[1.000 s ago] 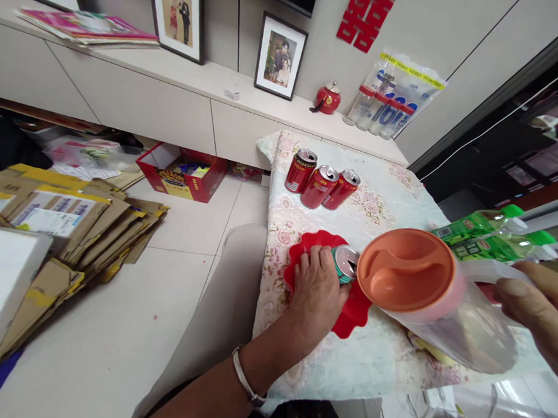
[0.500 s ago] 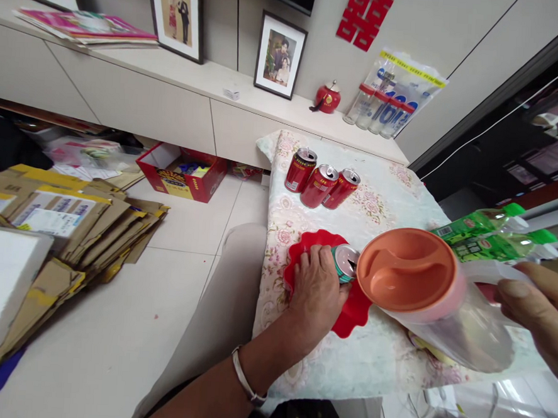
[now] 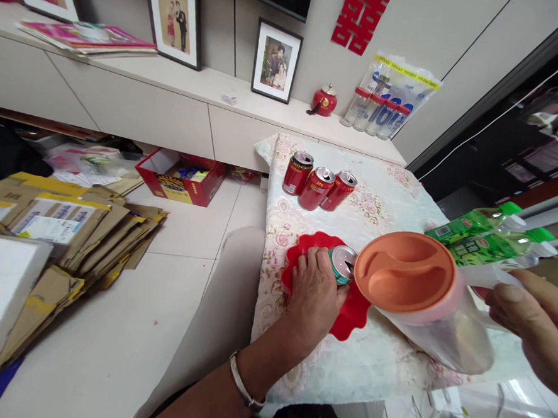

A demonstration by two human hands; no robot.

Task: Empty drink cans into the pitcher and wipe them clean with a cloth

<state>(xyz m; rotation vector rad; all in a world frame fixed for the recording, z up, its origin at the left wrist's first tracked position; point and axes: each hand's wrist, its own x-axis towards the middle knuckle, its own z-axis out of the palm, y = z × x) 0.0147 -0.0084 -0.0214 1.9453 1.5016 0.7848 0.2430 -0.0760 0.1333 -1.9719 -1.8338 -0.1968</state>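
Note:
My left hand [image 3: 315, 293] is wrapped round a green can [image 3: 342, 263] with an open top, over a red scalloped dish [image 3: 355, 316]. The can leans to the right. In my right hand [image 3: 534, 319] is the handle of a clear pitcher [image 3: 451, 336] with an orange lid [image 3: 409, 286]. That pitcher is tilted to the left, its lid edge right at the can's opening. Whether liquid is flowing between them I cannot tell. Beyond the dish, three red cans [image 3: 315, 187] stand upright with their tops opened.
Two green-labelled bottles [image 3: 482, 243] lie at the right of the flowered tablecloth [image 3: 316, 378]. Glass jars [image 3: 370, 113] and a red pot [image 3: 324, 101] stand on the cabinet behind. Flattened cardboard [image 3: 65, 227] and a red box [image 3: 181, 181] are on the floor at left.
The pitcher's base has swung a little to the left, with my right hand shifting slightly. My left hand keeps its hold on the green can. The view has moved slightly.

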